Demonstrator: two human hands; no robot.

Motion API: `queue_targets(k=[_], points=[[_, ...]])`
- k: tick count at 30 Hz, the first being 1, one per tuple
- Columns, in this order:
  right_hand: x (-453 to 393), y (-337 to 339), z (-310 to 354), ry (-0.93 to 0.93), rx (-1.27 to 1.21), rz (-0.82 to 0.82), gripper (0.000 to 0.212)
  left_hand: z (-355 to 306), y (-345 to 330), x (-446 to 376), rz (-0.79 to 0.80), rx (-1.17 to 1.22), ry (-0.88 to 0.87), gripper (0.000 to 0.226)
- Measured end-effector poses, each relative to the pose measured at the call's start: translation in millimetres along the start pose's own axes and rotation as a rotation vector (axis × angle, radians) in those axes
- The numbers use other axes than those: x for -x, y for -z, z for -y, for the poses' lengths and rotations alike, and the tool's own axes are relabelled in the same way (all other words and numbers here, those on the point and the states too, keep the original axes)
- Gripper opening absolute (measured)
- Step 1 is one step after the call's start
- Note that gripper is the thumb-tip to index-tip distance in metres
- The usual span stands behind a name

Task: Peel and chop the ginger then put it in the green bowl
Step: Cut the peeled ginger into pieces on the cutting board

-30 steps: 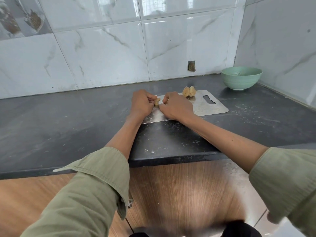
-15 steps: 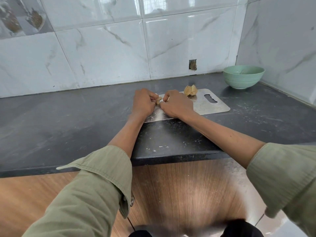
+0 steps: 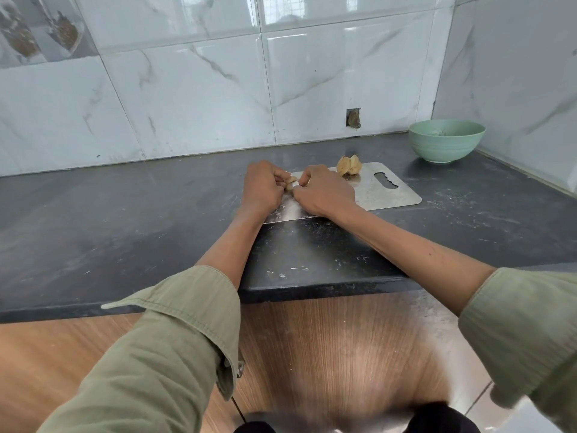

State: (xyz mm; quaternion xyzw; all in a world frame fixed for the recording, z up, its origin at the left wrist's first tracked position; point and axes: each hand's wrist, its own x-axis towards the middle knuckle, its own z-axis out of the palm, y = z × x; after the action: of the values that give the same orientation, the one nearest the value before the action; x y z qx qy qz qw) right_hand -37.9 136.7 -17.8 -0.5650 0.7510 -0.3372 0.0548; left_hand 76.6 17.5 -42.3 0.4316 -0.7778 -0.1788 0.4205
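On the dark, speckled stone tabletop a flat, scratched steel cutting board with a handle slot is laid. The smooth, round green bowl is placed well apart, in the corner; no ginger can be seen in it. A knobby, pale ginger lump is left on the board. A small ginger piece is pinched by the left hand and the right hand, both curled round it. The peeling seems unfinished; the chopping is not begun.
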Motion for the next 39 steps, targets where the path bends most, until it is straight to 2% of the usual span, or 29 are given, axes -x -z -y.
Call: queue_targets(k=[39], points=[[-4.0, -3.9, 3.9, -0.018, -0.037, 0.016, 0.025, 0.9, -1.4, 1.5, 0.006, -0.061, -0.038, 0.031]])
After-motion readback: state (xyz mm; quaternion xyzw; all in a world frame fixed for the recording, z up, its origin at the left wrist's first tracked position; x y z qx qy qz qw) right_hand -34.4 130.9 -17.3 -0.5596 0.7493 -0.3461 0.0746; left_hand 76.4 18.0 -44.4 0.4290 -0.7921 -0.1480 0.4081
